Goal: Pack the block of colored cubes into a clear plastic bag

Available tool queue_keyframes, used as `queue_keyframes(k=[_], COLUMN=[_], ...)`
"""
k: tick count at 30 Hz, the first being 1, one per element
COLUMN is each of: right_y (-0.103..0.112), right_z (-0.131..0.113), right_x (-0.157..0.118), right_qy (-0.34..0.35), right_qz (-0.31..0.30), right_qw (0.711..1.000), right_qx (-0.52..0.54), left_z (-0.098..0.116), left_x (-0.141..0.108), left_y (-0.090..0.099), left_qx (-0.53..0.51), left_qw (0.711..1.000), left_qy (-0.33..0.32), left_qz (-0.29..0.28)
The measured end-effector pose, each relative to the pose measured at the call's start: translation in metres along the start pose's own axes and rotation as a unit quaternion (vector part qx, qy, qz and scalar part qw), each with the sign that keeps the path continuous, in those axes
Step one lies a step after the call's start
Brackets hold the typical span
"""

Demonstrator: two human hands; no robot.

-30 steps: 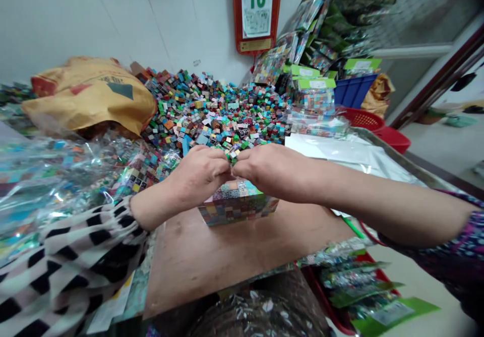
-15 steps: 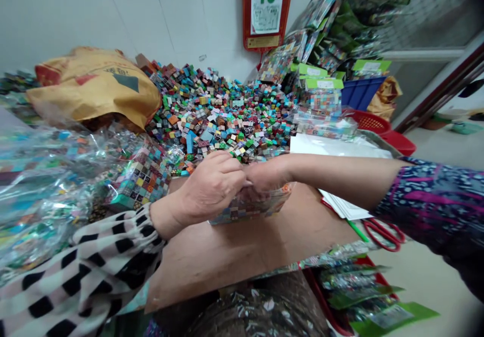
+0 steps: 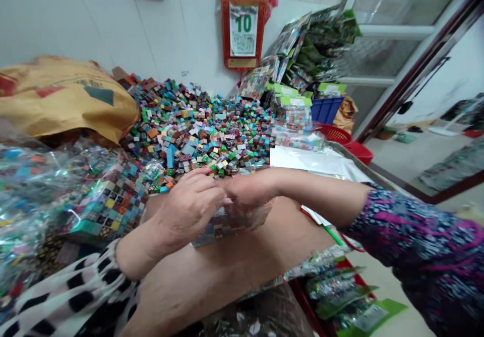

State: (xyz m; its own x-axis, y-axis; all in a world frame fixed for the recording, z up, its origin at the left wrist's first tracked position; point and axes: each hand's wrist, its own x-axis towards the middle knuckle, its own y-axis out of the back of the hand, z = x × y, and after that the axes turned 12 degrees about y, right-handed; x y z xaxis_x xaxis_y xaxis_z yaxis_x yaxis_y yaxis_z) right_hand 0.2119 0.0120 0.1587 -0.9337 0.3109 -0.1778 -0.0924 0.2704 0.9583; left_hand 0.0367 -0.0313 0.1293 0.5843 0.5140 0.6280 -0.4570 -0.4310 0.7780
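A clear plastic bag of small patterned cubes [image 3: 223,226] lies on the brown board [image 3: 212,271], below both hands. My left hand [image 3: 192,201], in a black-and-white checked sleeve, has its fingertips pinched at the bag's top. My right hand [image 3: 247,191], in a dark floral sleeve, is closed right beside it at the same edge, its fingers curled under and partly blurred. The hands meet at the fingertips and hide the bag's upper part.
Loose coloured cubes [image 3: 200,130] are heaped behind the hands. A yellow sack [image 3: 68,100] and bagged cubes [image 3: 109,201] lie left. White sheets [image 3: 306,160], a green pen [image 3: 334,235] and a blue bin [image 3: 325,110] are on the right. Green-topped packets [image 3: 340,296] fill a red tray below.
The view has shifted, so most things appear further left and lower. Both hands stay together at the bag's top; my left hand's upper fingers look a little straighter.
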Motion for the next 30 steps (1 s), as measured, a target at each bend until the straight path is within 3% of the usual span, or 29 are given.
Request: queue_keyframes(k=[1,2,3,4,7,9,14,17,21,25,30], right_y=[0.01,0.021,0.03,0.036,0.036,0.021,-0.018,-0.024,-0.026,-0.022,-0.021], right_z=[-0.006,-0.012,-0.019,-0.026,-0.036,-0.033,-0.009,-0.003,-0.004,-0.011,-0.021], right_x=[-0.011,-0.023,-0.035,-0.048,-0.079,-0.089,-0.089,-0.084,-0.083,-0.084,-0.072], right_qy=[0.0,-0.008,-0.011,-0.012,-0.039,-0.033,-0.096,-0.085,-0.101,-0.106,-0.116], right_qz=[-0.065,-0.079,-0.055,-0.011,0.222,0.28,0.212,0.206,0.217,0.202,0.111], right_qw=[0.997,0.994,0.994,0.995,0.974,0.958,0.971,0.974,0.967,0.955,0.964], right_qx=[0.043,0.071,0.09,0.096,0.012,-0.059,-0.06,-0.051,-0.082,-0.188,-0.212], left_z=[-0.001,-0.002,-0.003,-0.004,-0.003,-0.002,-0.003,-0.007,-0.01,-0.006,-0.003], left_x=[-0.001,-0.002,-0.002,-0.001,0.001,0.002,0.005,0.008,0.009,0.003,-0.003], left_y=[0.001,0.002,0.003,0.003,0.003,0.002,0.005,0.013,0.019,0.015,0.006], left_qx=[-0.001,-0.001,0.0,0.001,-0.002,-0.012,0.021,0.1,0.132,0.154,0.195], left_qw=[1.0,1.0,1.0,1.0,1.0,1.0,0.998,0.99,0.981,0.982,0.977], left_qy=[0.002,0.003,0.005,0.007,0.001,-0.01,0.059,0.075,0.045,-0.011,-0.083], left_qz=[-0.003,-0.003,-0.002,0.0,0.018,0.025,0.0,-0.062,-0.137,-0.105,-0.01])
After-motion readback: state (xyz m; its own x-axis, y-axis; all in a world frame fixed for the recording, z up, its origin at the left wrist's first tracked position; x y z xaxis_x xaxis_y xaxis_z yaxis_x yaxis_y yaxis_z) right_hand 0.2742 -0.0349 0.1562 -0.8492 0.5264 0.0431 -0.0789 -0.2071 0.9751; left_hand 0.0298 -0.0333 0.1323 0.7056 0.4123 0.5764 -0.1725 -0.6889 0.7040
